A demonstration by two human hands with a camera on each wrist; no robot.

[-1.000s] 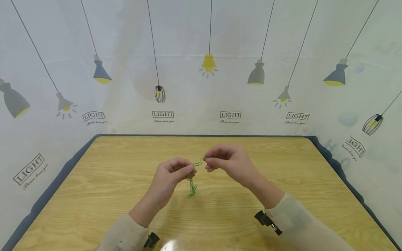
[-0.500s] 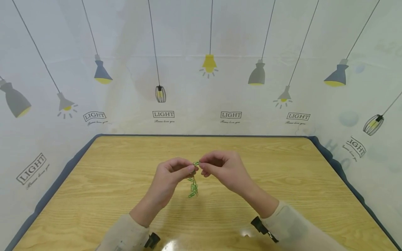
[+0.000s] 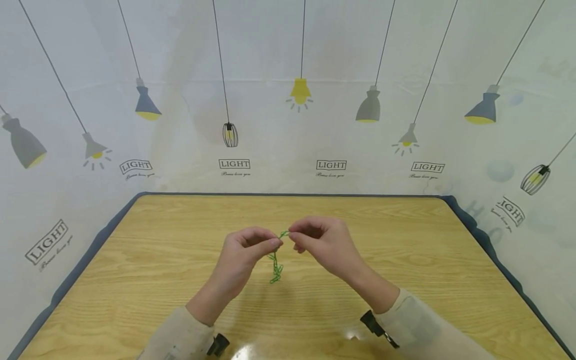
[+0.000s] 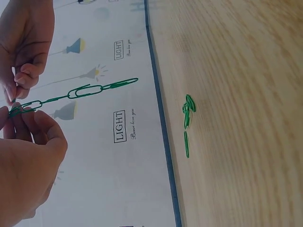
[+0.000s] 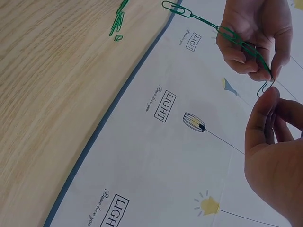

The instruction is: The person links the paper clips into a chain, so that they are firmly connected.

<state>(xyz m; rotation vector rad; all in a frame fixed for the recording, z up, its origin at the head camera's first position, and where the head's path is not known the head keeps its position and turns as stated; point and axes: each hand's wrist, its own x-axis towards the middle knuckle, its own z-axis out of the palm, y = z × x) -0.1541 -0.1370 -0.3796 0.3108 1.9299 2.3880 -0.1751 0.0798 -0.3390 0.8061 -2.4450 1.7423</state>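
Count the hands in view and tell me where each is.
2. The left hand pinches a green paper-clip chain above the table; the right hand, close beside it, pinches a paper clip. Neither is hidden.

Gap between left hand [image 3: 238, 257] and right hand [image 3: 327, 245] narrow, bridged by green wire at the pinch. Straight below grip: obstructed, paper-clip chain [image 4: 86, 91] dangling, small green heap [image 4: 188, 111] on the table [image 3: 135, 280] under it. Outward of either hand: wide passage over wood. Beyond grip: room too, as far as the upright printed sheet [image 3: 279, 145]. Nearside: lane between the sleeves [image 3: 432, 320], chain at its head.
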